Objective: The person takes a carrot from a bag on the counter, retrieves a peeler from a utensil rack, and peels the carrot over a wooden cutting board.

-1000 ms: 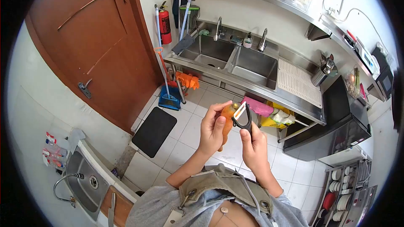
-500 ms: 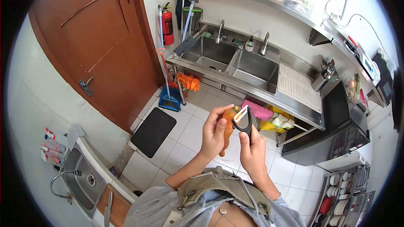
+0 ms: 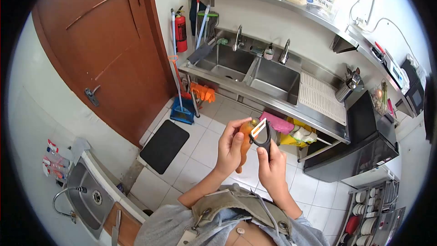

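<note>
An orange carrot [image 3: 245, 148] hangs tip down in my left hand [image 3: 230, 148], whose fingers are wrapped round its upper part. My right hand [image 3: 273, 168] grips the black handle of a peeler [image 3: 260, 133]. The peeler's white-edged blade lies against or right beside the carrot near its top end; exact contact cannot be made out. Both hands are in front of my body, above the tiled floor.
Ahead stands a steel double sink [image 3: 275, 79] with a ribbed drainboard [image 3: 322, 98]. A small sink [image 3: 91, 196] and a knife [image 3: 116, 228] on a brown board [image 3: 129, 228] are at lower left. A black fridge [image 3: 353, 141] and dish rack [image 3: 371, 214] stand right.
The peeler and my right hand have shifted slightly down and left beside the carrot. Both hands keep their grips. The whole view has moved a little.
</note>
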The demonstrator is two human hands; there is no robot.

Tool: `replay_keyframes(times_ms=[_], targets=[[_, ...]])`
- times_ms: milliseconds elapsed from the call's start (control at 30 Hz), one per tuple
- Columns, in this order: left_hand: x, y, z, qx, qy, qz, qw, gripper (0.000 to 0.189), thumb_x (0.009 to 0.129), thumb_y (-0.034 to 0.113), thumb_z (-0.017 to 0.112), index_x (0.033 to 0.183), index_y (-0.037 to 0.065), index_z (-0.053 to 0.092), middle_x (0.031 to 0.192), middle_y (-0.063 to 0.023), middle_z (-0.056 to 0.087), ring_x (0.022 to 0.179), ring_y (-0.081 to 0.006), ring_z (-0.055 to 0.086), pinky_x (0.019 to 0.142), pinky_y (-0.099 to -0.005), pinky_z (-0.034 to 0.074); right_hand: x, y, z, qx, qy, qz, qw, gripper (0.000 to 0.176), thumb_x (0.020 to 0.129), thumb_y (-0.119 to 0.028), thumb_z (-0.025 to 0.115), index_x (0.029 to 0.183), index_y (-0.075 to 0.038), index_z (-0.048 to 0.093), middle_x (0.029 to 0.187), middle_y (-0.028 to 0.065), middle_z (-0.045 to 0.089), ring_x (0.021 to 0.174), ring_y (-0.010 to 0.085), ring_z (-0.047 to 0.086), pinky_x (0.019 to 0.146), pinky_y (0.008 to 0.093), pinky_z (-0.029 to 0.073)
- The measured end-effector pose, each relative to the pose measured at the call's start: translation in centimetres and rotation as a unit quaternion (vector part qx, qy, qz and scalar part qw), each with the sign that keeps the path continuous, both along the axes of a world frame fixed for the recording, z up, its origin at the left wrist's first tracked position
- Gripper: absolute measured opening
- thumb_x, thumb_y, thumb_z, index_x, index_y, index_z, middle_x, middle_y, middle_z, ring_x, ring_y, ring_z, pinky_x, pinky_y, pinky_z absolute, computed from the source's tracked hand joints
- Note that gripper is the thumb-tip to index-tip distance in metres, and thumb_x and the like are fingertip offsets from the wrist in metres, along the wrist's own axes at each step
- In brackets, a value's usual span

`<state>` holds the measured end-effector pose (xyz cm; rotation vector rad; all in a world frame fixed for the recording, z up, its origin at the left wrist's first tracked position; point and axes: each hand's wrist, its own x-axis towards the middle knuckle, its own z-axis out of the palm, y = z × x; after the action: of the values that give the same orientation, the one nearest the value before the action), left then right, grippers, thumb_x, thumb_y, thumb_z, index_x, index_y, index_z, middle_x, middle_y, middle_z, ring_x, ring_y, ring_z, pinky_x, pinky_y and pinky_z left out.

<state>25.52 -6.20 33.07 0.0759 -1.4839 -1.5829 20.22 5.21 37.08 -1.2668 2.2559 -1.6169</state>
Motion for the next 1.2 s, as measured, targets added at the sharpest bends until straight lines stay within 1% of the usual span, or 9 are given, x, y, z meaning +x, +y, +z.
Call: replay_keyframes(times_ms=[67, 133, 167, 200, 367, 500, 900, 1133, 1200], targets=[[0.2, 0.0, 0.0, 0.0, -0.006, 0.007, 1.0, 0.037, 0.096, 0.029, 0.042, 0.118, 0.0, 0.049, 0.102, -0.0069, 0.055, 0.088, -0.0094, 0.05, 0.078, -0.022, 0.041, -0.2, -0.1, -0.3, -0.003, 0.018, 0.002, 1.0, 0.025, 0.088, -0.02, 0.054, 0.091, 0.005, 0.055, 0.055, 0.0182, 0.052, 0.048, 0.0308, 0.058, 0.046, 0.035, 0.041], [0.1, 0.0, 0.2, -0.004, 0.0, 0.006, 1.0, 0.037, 0.096, 0.029, 0.042, 0.118, 0.0, 0.049, 0.102, -0.0067, 0.055, 0.087, -0.0093, 0.05, 0.077, -0.022, 0.041, 0.0, -0.1, 0.3, 0.026, -0.026, -0.002, 0.999, 0.025, 0.088, -0.02, 0.055, 0.09, 0.005, 0.055, 0.055, 0.019, 0.053, 0.05, 0.0325, 0.058, 0.047, 0.0358, 0.042], [0.0, -0.1, 0.3, 0.004, -0.003, 0.008, 1.0, 0.036, 0.096, 0.029, 0.042, 0.118, 0.001, 0.049, 0.101, -0.0068, 0.055, 0.088, -0.0095, 0.05, 0.077, -0.0224, 0.041, 0.0, -0.2, 0.1, 0.007, -0.021, -0.002, 1.0, 0.026, 0.088, -0.021, 0.056, 0.089, 0.005, 0.055, 0.056, 0.0192, 0.053, 0.05, 0.0337, 0.058, 0.047, 0.0363, 0.043], [0.0, -0.1, 0.3, 0.014, -0.006, 0.01, 1.0, 0.036, 0.096, 0.029, 0.042, 0.118, 0.001, 0.049, 0.101, -0.0068, 0.055, 0.088, -0.0097, 0.051, 0.078, -0.0228, 0.041, -0.2, -0.2, -0.3, 0.021, -0.01, -0.007, 1.0, 0.026, 0.088, -0.022, 0.056, 0.088, 0.004, 0.055, 0.057, 0.0193, 0.055, 0.052, 0.0344, 0.059, 0.047, 0.0372, 0.043], [-0.7, -0.2, 0.0, 0.025, 0.001, 0.002, 1.0, 0.034, 0.097, 0.027, 0.041, 0.116, 0.0, 0.049, 0.102, -0.0079, 0.056, 0.093, -0.0127, 0.053, 0.083, -0.0255, 0.042, -0.6, -0.4, -0.4, 0.023, -0.017, -0.014, 0.999, 0.027, 0.089, -0.024, 0.055, 0.088, 0.003, 0.053, 0.06, 0.019, 0.057, 0.054, 0.0367, 0.059, 0.048, 0.0386, 0.044], [-1.1, -0.7, -0.8, 0.028, 0.004, 0.008, 1.0, 0.034, 0.097, 0.028, 0.041, 0.114, 0.0, 0.051, 0.105, -0.0083, 0.056, 0.095, -0.0132, 0.053, 0.084, -0.0255, 0.042, -0.7, -0.6, -0.1, 0.023, -0.014, -0.002, 1.0, 0.027, 0.089, -0.025, 0.054, 0.088, 0.002, 0.052, 0.063, 0.018, 0.058, 0.056, 0.0363, 0.059, 0.049, 0.0387, 0.044], [-1.2, -1.1, -0.7, 0.034, -0.002, 0.014, 0.999, 0.041, 0.096, 0.035, 0.041, 0.113, -0.001, 0.051, 0.106, -0.0089, 0.055, 0.097, -0.0143, 0.053, 0.086, -0.0266, 0.041, -1.0, -1.0, -0.1, 0.018, -0.004, -0.001, 1.0, 0.03, 0.089, -0.027, 0.054, 0.085, 0.003, 0.052, 0.061, 0.0187, 0.057, 0.056, 0.0369, 0.059, 0.049, 0.0379, 0.044], [-1.4, -1.1, -1.0, 0.043, -0.007, 0.019, 0.999, 0.039, 0.096, 0.033, 0.041, 0.113, -0.001, 0.051, 0.106, -0.009, 0.055, 0.098, -0.0146, 0.052, 0.087, -0.0269, 0.04, -1.3, -1.0, 0.0, 0.037, -0.021, 0.01, 0.999, 0.03, 0.089, -0.027, 0.055, 0.085, 0.003, 0.052, 0.062, 0.0198, 0.057, 0.057, 0.0385, 0.059, 0.049, 0.0385, 0.044], [-1.4, -1.1, -0.8, 0.036, -0.013, 0.019, 0.999, 0.038, 0.096, 0.031, 0.041, 0.113, -0.001, 0.051, 0.107, -0.0089, 0.055, 0.099, -0.0144, 0.052, 0.087, -0.0272, 0.04, -1.4, -1.1, -0.3, 0.018, -0.017, 0.008, 1.0, 0.03, 0.089, -0.026, 0.055, 0.086, 0.003, 0.052, 0.062, 0.0199, 0.058, 0.058, 0.0393, 0.058, 0.049, 0.039, 0.044]])
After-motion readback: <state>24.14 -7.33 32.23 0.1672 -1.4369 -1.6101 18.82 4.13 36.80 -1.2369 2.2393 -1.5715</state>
